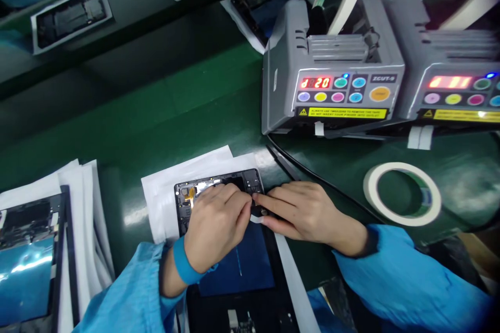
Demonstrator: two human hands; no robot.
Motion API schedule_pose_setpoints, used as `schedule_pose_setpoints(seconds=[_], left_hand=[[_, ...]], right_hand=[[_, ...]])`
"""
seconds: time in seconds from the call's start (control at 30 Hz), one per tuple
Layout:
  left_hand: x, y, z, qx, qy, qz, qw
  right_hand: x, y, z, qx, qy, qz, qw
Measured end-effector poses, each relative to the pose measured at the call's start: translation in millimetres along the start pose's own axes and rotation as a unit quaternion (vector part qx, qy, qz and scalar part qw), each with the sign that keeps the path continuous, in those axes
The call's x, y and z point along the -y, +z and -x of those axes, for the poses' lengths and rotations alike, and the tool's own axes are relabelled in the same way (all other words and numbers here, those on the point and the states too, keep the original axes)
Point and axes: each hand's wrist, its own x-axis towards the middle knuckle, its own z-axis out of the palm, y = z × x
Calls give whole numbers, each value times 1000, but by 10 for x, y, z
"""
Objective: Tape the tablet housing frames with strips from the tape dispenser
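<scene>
An opened tablet (234,265) with bare inner parts and a blue panel lies in front of me on white paper sheets (160,208). My left hand (219,218), with a blue band at its wrist, is curled closed over the tablet's upper part. Its fingertips are hidden, and so is anything between them. From the right, my right hand (302,210) reaches to the tablet's upper right edge. A small piece of white tape (256,219) sits at its thumb tip, with the index fingertip just above, close to my left hand.
Dark tweezers (284,162) lie beyond my right hand, beside a black cable (324,181). Two grey tape dispensers (332,78) stand at the back right, a tape roll (371,192) nearer. Another opened tablet (27,270) rests on paper at left; several more (72,18) lie along the back.
</scene>
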Motion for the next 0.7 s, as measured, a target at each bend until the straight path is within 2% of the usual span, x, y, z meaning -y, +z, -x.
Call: schedule_pose_setpoints(seconds=[0.7], left_hand=[[-10, -7, -4, 2, -2, -3, 1000]], right_hand=[[-15, 23, 12, 9, 36, -48, 998]])
